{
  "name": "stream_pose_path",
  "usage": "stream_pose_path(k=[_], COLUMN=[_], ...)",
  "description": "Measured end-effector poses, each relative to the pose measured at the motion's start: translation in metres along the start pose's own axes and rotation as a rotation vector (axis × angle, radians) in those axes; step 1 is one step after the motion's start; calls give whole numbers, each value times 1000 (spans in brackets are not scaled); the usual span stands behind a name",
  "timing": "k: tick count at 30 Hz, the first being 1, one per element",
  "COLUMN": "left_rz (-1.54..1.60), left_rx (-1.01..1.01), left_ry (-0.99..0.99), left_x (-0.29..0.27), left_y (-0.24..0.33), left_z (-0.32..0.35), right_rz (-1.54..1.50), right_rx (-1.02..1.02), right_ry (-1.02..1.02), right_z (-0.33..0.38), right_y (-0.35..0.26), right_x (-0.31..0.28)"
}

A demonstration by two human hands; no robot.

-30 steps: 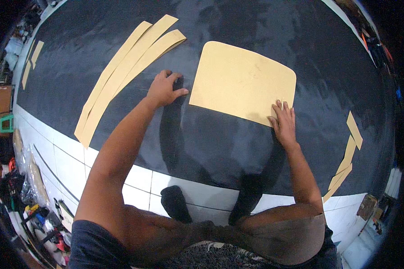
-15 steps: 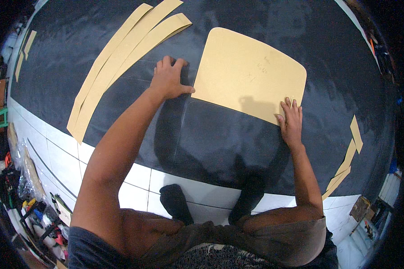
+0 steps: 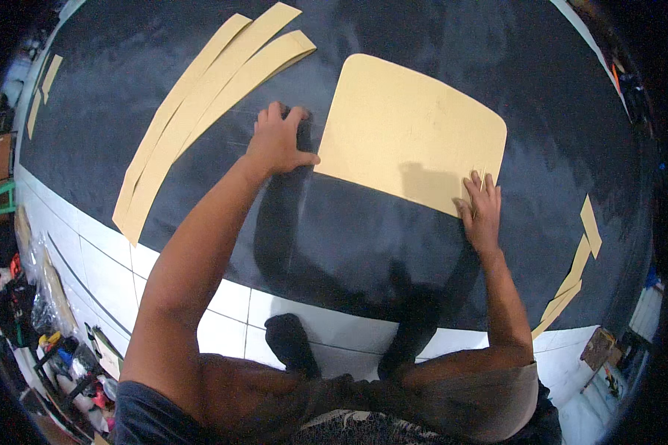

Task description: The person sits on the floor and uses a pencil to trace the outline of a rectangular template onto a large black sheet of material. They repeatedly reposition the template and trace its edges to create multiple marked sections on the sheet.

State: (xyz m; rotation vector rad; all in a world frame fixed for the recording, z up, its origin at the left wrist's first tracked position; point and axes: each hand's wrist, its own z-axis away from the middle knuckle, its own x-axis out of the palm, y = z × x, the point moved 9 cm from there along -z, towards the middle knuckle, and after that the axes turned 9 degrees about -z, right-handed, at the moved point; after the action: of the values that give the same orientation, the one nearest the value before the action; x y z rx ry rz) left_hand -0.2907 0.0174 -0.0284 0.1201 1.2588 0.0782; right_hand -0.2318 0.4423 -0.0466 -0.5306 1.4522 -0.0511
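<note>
A tan card panel (image 3: 412,122) with rounded far corners lies flat on a large black sheet (image 3: 364,245). My left hand (image 3: 278,141) is beside its left edge, fingers spread and slightly bent over the black sheet, the thumb tip at the panel's near left corner. On the panel's near right corner rests my right hand (image 3: 483,215), fingers stretched out and a little apart. Thin pale lines show between those fingers; I cannot make out what they are. Neither hand visibly grips anything.
Long tan card strips (image 3: 200,111) lie fanned out to the left. Short tan strips (image 3: 575,267) lie at the right, and smaller pieces (image 3: 50,78) at the far left. White floor tiles (image 3: 226,304) border the black sheet. Assorted clutter (image 3: 74,363) fills the lower left.
The whole scene sits slightly lower in the view. Both hands keep nearly the same places on the panel. The faint marks seen on it earlier hardly show now.
</note>
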Motion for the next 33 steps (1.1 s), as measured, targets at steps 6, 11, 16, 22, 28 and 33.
stream_pose_path(k=[6, 11, 16, 22, 28, 33], left_rz=[24, 18, -16, -9, -16, -8], left_rx=[-3, 6, 12, -6, -11, 23], left_ry=[-8, 14, -46, 3, -32, -11], left_x=[-6, -1, 3, 3, 7, 9], left_y=[3, -1, 6, -2, 2, -7], left_z=[6, 6, -6, 3, -1, -2], right_rz=[-12, -29, -129, -226, -209, -234], right_rx=[3, 3, -12, 200, 230, 255], right_ry=[4, 13, 81, 401, 307, 326], right_z=[3, 6, 10, 40, 58, 59], right_y=[-3, -7, 12, 89, 87, 85], right_x=[-2, 0, -19, -61, -46, -40])
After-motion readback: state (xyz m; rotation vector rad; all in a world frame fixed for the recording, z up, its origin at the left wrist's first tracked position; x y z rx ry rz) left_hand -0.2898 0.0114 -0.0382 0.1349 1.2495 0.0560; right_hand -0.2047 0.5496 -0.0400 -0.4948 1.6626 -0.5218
